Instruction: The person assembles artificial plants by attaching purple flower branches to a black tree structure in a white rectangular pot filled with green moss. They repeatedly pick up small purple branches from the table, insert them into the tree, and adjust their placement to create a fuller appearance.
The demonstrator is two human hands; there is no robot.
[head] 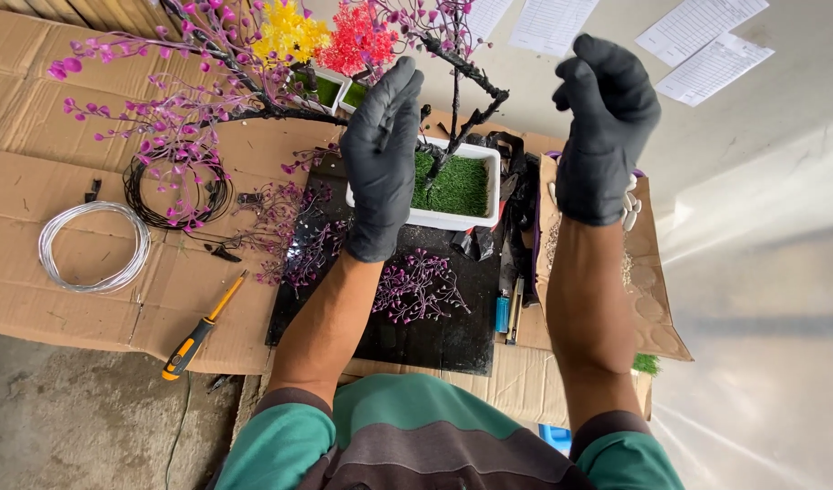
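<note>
Lying on brown cardboard (35, 191) over grey floor, a black board (434, 336) holds a white planter (453, 220). Above the planter, the left hand (380, 163) and right hand (605, 127) hang open, holding nothing.

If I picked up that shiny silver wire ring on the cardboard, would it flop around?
Probably a little. The silver wire coil is made of thin loops with nothing visibly binding them, so it may sag and spread. It looks light, being mostly hollow ring. It lies flat on the cardboard, so it seems unlikely to roll.

floor: grey concrete (90, 417) | cover: flattened cardboard (35, 181) | wall: pale, paper sheets (706, 36) | light: daylight
</note>
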